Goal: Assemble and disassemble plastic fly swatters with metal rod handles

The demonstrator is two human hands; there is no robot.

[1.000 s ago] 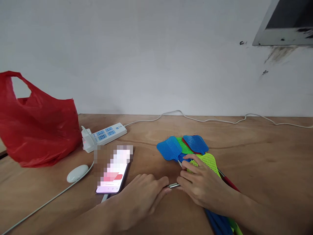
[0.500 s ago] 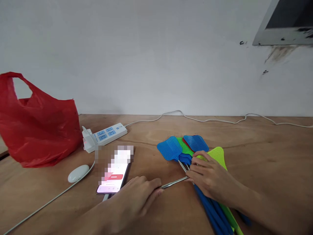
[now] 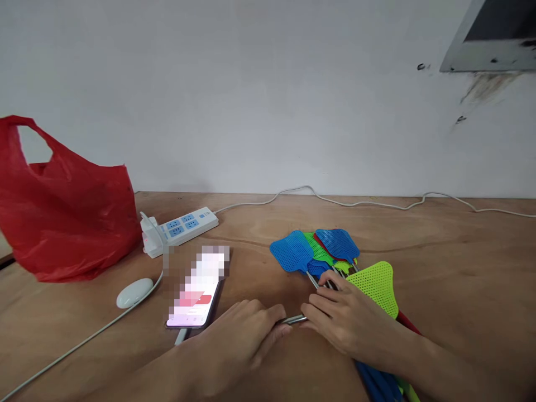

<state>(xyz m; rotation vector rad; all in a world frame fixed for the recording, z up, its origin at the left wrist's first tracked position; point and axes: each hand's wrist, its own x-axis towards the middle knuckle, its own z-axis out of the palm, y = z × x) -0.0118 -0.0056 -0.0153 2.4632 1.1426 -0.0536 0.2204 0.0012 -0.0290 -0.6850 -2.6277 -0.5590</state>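
Yellow-green fly swatter: its perforated head juts out just beyond my right grip, and a short stretch of bare metal shaft, which I take to be its own, shows between my two grips. I judge the shaft partly collapsed, with that stretch left; its ends are hidden. My left grip pinches one side between thumb and forefinger; my right one is closed round the other, fingers curled. Past those fingers, the other swatters lie heaped on the tabletop: a light blue head, a green head, and a darker blue head over a red edge. Blue handles show below my right forearm. Off left sit a lit smartphone, a power strip and a red plastic bag.
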